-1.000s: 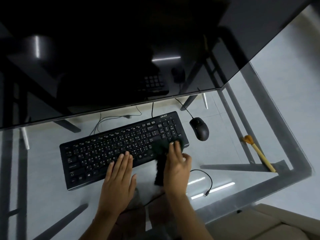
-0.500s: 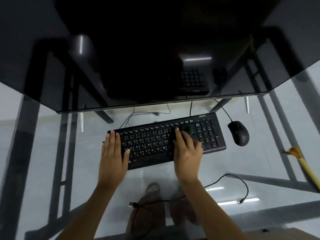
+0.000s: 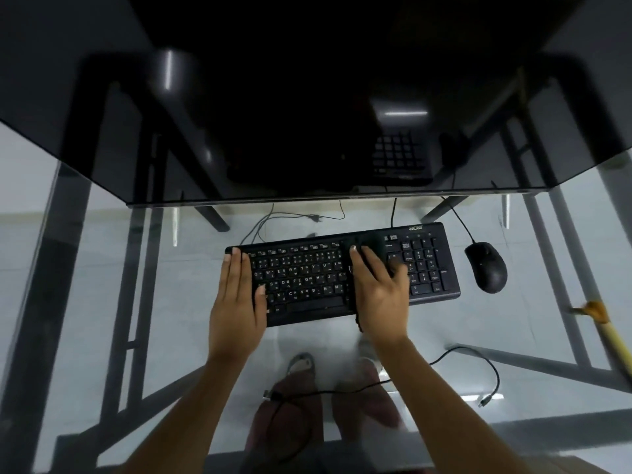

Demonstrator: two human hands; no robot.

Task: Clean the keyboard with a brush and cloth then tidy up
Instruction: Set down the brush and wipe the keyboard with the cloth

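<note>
A black keyboard (image 3: 307, 278) lies on the glass desk (image 3: 85, 285) below a dark monitor. My left hand (image 3: 237, 302) rests flat on the keyboard's left end, fingers straight. My right hand (image 3: 379, 292) presses a dark cloth (image 3: 367, 242) onto the keys just left of the number pad, fingers extended over it. The cloth shows above my fingertips and along the left edge of my hand. A yellow-handled brush (image 3: 602, 319) with orange bristles lies at the desk's right edge, blurred.
A black mouse (image 3: 485, 266) sits to the right of the keyboard. A loose black cable (image 3: 472, 364) loops on the glass near my right forearm. The monitor (image 3: 307, 97) overhangs the back of the desk. My feet show through the glass below.
My right hand has slid the cloth left from the number pad's near corner to the middle-right keys. My left hand has shifted to the keyboard's left end. The camera view has turned left.
</note>
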